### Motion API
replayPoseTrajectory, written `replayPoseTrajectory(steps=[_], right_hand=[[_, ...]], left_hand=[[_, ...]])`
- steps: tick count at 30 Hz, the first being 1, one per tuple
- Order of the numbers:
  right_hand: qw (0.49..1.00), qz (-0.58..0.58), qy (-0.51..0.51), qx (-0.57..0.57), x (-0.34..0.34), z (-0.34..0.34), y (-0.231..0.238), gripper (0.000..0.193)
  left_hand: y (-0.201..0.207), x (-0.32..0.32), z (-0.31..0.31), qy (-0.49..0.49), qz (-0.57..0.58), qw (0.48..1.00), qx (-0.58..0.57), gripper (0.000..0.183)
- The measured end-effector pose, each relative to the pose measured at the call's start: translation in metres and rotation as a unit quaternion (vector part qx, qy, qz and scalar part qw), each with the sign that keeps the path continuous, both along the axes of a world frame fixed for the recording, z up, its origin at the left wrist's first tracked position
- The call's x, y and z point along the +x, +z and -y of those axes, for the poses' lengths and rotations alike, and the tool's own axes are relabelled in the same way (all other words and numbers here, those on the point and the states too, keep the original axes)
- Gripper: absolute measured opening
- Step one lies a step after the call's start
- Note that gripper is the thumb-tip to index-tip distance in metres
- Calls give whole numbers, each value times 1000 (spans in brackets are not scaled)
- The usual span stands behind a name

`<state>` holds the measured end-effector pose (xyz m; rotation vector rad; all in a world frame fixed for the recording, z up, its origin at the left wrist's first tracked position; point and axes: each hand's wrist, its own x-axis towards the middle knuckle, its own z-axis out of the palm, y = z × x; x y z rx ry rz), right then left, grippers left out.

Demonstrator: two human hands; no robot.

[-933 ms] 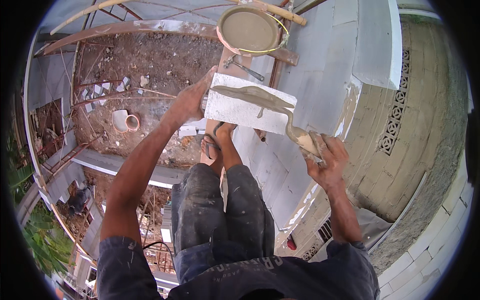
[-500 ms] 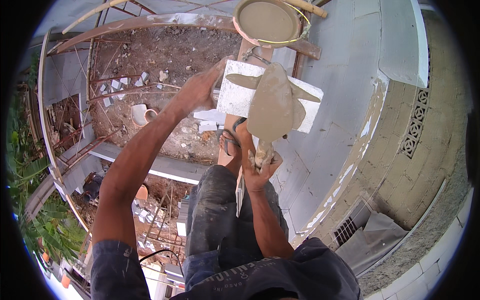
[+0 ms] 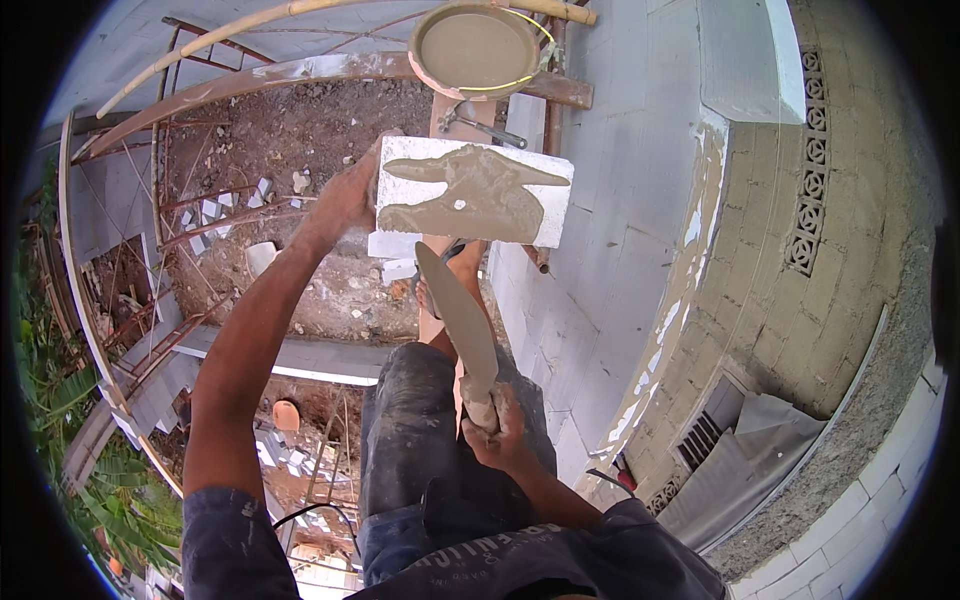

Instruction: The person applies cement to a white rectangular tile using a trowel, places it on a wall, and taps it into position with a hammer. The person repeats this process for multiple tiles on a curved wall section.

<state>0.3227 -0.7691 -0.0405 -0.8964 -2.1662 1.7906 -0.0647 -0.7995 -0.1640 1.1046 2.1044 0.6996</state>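
Observation:
My left hand [image 3: 352, 195] grips the left end of a white rectangular block [image 3: 556, 215], its fingertips hidden behind the edge. Grey wet mortar [image 3: 470, 205] lies in uneven patches over the block's upward face, with white showing between them. My right hand [image 3: 497, 430] is closed round the handle of a trowel [image 3: 462, 315], below the block and nearer my body. Mortar coats the trowel's pointed blade, which is tilted with its tip up and left, just short of the block's near edge.
Beyond the block, a hammer [image 3: 480, 126] lies on a plank, with a round bucket of grey mix [image 3: 475, 50] behind it. A grey block wall [image 3: 610, 200] rises on the right. Scaffold poles [image 3: 157, 180] and rubble-strewn ground far below are on the left.
The trowel has come off the block toward my body and turned edge-on, leaving mortar spread on the face. In the picture, block and left hand sit further left.

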Motion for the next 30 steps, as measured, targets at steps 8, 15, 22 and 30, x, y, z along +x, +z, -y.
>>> replayPoseTrajectory(steps=[8,15,22,30], right_hand=[[944,198,-46,-260,-14,-116,0,45],[927,318,-64,-187,71,-165,35,30],[911,325,253,-6,-51,-290,20,26],[799,525,289,47,-35,-372,43,24]], left_hand=[[6,2,0,33,36,999,-18,104],[21,6,-3,35,69,997,-14,108],[18,4,-11,17,74,996,35,112],[12,6,-10,13,80,996,28,115]])
